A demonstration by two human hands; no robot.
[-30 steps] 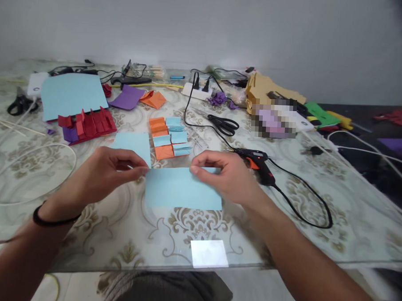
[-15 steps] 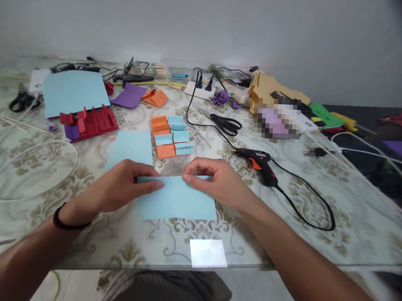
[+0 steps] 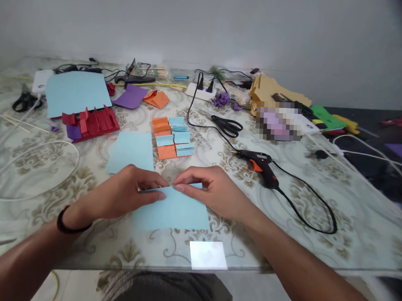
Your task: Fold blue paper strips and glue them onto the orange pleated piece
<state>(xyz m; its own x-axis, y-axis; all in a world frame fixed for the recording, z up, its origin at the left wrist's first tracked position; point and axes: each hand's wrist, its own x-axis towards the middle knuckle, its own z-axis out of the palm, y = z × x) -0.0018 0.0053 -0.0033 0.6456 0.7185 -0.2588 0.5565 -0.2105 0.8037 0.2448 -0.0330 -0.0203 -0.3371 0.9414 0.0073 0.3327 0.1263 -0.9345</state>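
A light blue sheet of paper (image 3: 173,213) lies near the table's front edge. My left hand (image 3: 127,194) pinches its far edge on the left, thumb on top. Close beside it, my right hand (image 3: 207,188) pinches the same edge nearer the middle, the fingertips of both hands almost touching. Behind my left hand rests another light blue sheet (image 3: 132,149). Folded orange and blue paper pieces (image 3: 173,138) stand in two columns beyond the hands.
A glue gun (image 3: 262,164) with a looping black cord lies at the right, black scissors (image 3: 227,125) behind it. Folded red paper (image 3: 95,123) is at the left. A white power strip (image 3: 201,92) sits farther back.
Both hands have moved the blue sheet slightly nearer to me. My right hand has shifted left along the edge, closer to my left hand.
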